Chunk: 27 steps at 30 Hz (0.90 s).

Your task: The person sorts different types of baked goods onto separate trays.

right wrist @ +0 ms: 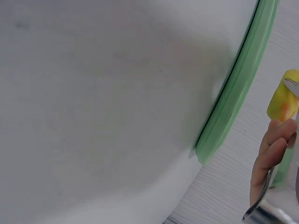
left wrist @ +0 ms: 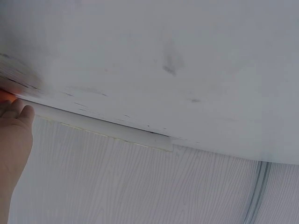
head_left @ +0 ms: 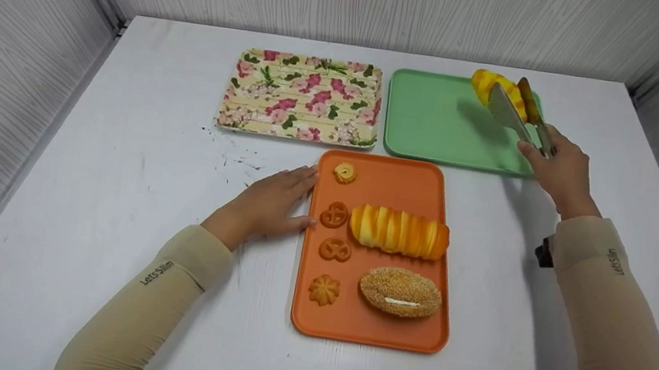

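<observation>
In the head view, my right hand [head_left: 562, 168] grips a pair of metal tongs [head_left: 508, 113]. Between the tong blades is a yellow bread roll [head_left: 489, 86], held above the green tray [head_left: 430, 119], on which a shadow falls. The right wrist view shows the yellow roll [right wrist: 284, 98] beyond my curled fingers. My left hand [head_left: 271, 203] lies with fingers extended against the left edge of the orange tray [head_left: 368, 332]. On that tray are a long striped loaf [head_left: 400, 233], a seeded oval bun [head_left: 401, 292] and several small cookies, among them a pretzel-shaped one [head_left: 335, 215].
A floral tray [head_left: 302, 98] sits at the back left, beside the green one. All the trays are on a white table [head_left: 88, 182]. Wood-grain panels [head_left: 374, 7] enclose the back and sides.
</observation>
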Motion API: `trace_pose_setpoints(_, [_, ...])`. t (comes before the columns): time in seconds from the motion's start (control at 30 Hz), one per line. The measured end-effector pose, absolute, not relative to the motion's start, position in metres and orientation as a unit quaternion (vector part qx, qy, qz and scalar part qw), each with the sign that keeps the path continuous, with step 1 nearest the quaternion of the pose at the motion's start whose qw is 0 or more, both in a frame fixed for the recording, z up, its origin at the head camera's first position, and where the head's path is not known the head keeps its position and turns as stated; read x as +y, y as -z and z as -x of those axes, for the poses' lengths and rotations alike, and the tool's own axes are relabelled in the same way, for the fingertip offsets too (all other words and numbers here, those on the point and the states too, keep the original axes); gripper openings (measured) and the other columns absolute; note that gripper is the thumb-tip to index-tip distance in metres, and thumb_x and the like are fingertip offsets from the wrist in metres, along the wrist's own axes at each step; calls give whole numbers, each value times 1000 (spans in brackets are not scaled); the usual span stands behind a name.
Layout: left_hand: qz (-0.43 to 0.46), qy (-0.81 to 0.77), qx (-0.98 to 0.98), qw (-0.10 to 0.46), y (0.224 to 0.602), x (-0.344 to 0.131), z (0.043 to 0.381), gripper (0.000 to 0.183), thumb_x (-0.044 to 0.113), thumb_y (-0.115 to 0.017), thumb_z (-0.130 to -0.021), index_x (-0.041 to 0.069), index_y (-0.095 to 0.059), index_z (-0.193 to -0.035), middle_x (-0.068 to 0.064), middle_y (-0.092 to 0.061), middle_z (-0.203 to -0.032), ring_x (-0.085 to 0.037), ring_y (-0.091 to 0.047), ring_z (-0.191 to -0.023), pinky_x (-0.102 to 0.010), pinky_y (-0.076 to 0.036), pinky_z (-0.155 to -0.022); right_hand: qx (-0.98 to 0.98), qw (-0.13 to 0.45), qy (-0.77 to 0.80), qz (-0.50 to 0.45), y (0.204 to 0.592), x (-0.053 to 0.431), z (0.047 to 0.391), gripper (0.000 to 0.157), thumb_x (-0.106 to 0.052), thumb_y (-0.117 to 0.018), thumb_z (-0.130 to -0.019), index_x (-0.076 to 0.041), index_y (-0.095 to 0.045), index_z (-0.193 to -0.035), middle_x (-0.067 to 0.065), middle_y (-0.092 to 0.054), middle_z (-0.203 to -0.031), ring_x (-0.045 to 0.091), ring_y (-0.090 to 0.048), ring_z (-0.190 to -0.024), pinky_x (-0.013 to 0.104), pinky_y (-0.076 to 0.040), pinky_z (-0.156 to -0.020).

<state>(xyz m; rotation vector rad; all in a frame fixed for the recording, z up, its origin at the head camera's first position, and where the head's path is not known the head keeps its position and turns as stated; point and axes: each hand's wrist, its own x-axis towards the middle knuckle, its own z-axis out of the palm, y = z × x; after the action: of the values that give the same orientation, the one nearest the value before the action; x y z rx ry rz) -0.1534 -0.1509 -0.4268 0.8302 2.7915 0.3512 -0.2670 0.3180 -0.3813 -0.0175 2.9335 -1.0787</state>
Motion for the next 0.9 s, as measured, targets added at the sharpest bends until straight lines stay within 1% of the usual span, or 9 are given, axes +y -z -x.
trace_pose_setpoints(0.17, [-281, -121, 947, 103, 426, -151, 153, 83, 58, -43, -94, 7, -17, -153, -4, -11, -158, -20, -12, -143, -37, -14, -114, 940, 10, 342, -11, 384, 324, 269, 80, -59, -48, -91, -16, -23, -153, 24, -40, -142, 38, -42, -118, 54, -35, -93])
trace_pose_setpoints(0.5, [-280, -126, 947, 99, 425, -150, 152, 81, 57, -43, -94, 7, -17, -153, -6, -12, -158, -21, -12, -143, -38, -14, -114, 943, 28, 329, -33, 389, 333, 272, 82, -60, -44, -91, -13, -19, -153, 26, -35, -145, 43, -41, -121, 57, -35, -95])
trace_pose_setpoints(0.6, [-281, -127, 947, 95, 425, -150, 153, 82, 58, -44, -94, 6, -19, -153, -6, -14, -158, -21, -13, -143, -38, -15, -114, 944, 37, 325, -38, 390, 335, 272, 83, -60, -43, -92, -11, -18, -153, 28, -36, -144, 43, -46, -115, 57, -37, -94])
trace_pose_setpoints(0.73, [-282, -127, 947, 89, 426, -150, 153, 84, 60, -44, -93, 5, -20, -152, -6, -15, -158, -21, -14, -143, -37, -15, -114, 948, 43, 315, -37, 392, 338, 271, 85, -61, -43, -92, -7, -18, -153, 31, -42, -137, 42, -55, -100, 55, -42, -88])
trace_pose_setpoints(0.83, [-280, -127, 947, 92, 426, -150, 152, 84, 60, -43, -93, 5, -19, -152, -6, -15, -158, -21, -14, -143, -37, -15, -114, 947, 54, 315, -42, 393, 339, 270, 86, -62, -43, -91, -7, -18, -153, 31, -44, -133, 38, -56, -96, 52, -43, -85])
trace_pose_setpoints(0.9, [-278, -128, 947, 94, 427, -150, 152, 84, 60, -43, -93, 5, -19, -152, -6, -14, -158, -22, -13, -143, -37, -15, -114, 944, 64, 319, -44, 394, 339, 270, 86, -62, -43, -91, -7, -18, -153, 31, -43, -134, 39, -55, -99, 53, -43, -86])
